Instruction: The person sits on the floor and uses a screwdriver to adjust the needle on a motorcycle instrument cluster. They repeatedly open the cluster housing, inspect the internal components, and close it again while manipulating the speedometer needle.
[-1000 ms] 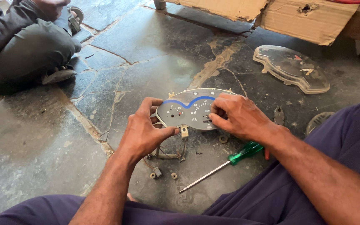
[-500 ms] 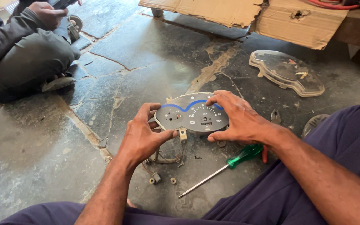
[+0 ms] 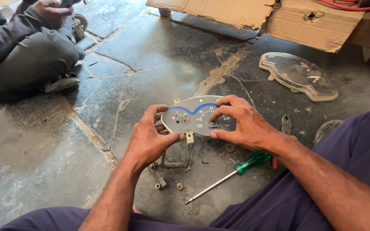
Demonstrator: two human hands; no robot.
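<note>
Grey instrument cluster (image 3: 195, 119) with a blue curved stripe is held up off the stone floor (image 3: 159, 60), left hand (image 3: 148, 141) pinching its left edge, right hand (image 3: 243, 124) gripping the right side with fingers over the dial face. My guess: loose wires (image 3: 172, 162) hanging under the cluster could snag, and pressing the gauges might bend a needle. Green-handled screwdriver (image 3: 232, 173) lies just below the cluster, clear lens cover (image 3: 298, 77) well off to its upper right.

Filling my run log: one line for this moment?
left hand: holds gauge cluster | right hand: on its face | screwdriver: on floor
</note>
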